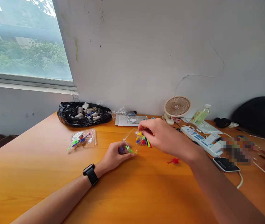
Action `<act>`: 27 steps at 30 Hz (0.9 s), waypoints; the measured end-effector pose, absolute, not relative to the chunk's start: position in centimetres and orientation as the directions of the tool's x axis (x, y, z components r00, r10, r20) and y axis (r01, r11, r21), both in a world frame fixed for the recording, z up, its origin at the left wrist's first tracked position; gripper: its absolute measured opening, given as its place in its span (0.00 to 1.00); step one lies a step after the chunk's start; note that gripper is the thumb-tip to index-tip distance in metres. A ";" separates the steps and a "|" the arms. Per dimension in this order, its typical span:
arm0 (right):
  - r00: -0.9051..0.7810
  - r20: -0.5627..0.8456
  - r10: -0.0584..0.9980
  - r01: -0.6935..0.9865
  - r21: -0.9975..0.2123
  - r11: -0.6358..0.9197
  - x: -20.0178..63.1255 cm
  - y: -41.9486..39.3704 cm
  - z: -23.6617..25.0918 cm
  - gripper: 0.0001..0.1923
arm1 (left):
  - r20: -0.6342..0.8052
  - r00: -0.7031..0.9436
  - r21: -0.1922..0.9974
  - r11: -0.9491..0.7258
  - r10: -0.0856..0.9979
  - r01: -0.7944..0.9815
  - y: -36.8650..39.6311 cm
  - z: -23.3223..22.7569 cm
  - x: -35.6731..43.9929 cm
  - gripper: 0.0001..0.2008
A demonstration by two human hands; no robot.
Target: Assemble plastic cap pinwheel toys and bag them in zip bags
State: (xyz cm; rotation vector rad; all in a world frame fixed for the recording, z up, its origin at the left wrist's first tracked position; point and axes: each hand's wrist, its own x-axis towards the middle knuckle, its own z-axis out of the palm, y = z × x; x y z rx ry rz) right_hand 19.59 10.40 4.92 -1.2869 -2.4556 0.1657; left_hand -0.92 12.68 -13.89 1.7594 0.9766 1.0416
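Note:
My left hand (114, 156), with a black watch on its wrist, is closed round the lower part of a clear plastic bag (125, 143). Small green and blue plastic pieces (130, 149) show inside the bag. Its film rises towards my right hand (159, 137), whose fingers are pinched at the bag's upper edge; the fingertips are partly hidden. Just below those fingers is a cluster of yellow, blue, red and green plastic pieces (141, 139). A red plastic piece (175, 161) lies on the table under my right forearm.
On the wooden table (123, 193), another clear bag of coloured pieces (79, 139) lies left. Behind it sits an open black plastic bag (62, 113) holding cardboard rolls. A fan (177, 106), a bottle (201, 114), a power strip (199, 140) and a phone-like device (226, 164) stand right.

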 end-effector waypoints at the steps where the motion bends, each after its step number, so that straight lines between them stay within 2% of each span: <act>1: -0.521 0.250 0.816 0.789 -0.225 0.572 19.3 10.9 4.9 0.12 | 0.256 0.345 0.920 -0.337 0.903 0.200 12.7 -13.9 -0.9 0.22; 4: -0.516 0.230 0.825 0.828 -0.115 0.549 18.8 12.1 4.8 0.09 | 0.250 0.333 0.923 -0.328 0.909 0.203 12.6 -14.1 -0.9 0.21; 6: -0.517 0.221 0.827 0.834 -0.089 0.545 18.7 12.2 4.5 0.06 | 0.247 0.330 0.929 -0.320 0.911 0.187 12.7 -14.2 -0.9 0.21; 9: -0.486 0.254 0.837 0.840 -0.131 0.527 19.2 11.5 4.2 0.04 | 0.253 0.350 0.934 -0.322 0.902 0.156 12.8 -14.4 -0.9 0.20; 13: -0.346 0.307 0.886 0.873 -0.241 0.425 22.3 10.2 2.9 0.09 | 0.269 0.350 0.931 -0.335 0.897 0.143 12.7 -14.0 -0.9 0.18; 15: -0.251 0.293 0.922 0.902 -0.275 0.333 25.4 9.9 1.2 0.11 | 0.302 0.316 0.922 -0.360 0.900 0.143 12.6 -13.6 -1.0 0.17; 17: -0.183 0.208 0.961 0.933 -0.271 0.236 29.3 9.9 -1.4 0.12 | 0.328 0.295 0.914 -0.380 0.898 0.142 12.5 -13.2 -1.1 0.19; 19: -0.191 0.137 0.972 0.940 -0.259 0.221 33.4 9.7 -4.3 0.14 | 0.321 0.308 0.913 -0.379 0.896 0.150 12.5 -13.2 -1.3 0.22; 22: -0.238 0.004 0.971 0.924 -0.307 0.227 38.1 9.0 -8.0 0.18 | 0.275 0.361 0.913 -0.360 0.891 0.193 12.7 -13.7 -1.4 0.23; 27: -0.221 0.053 0.974 0.929 -0.291 0.227 38.8 7.6 -9.3 0.16 | 0.267 0.361 0.905 -0.361 0.894 0.227 12.9 -14.0 -1.4 0.23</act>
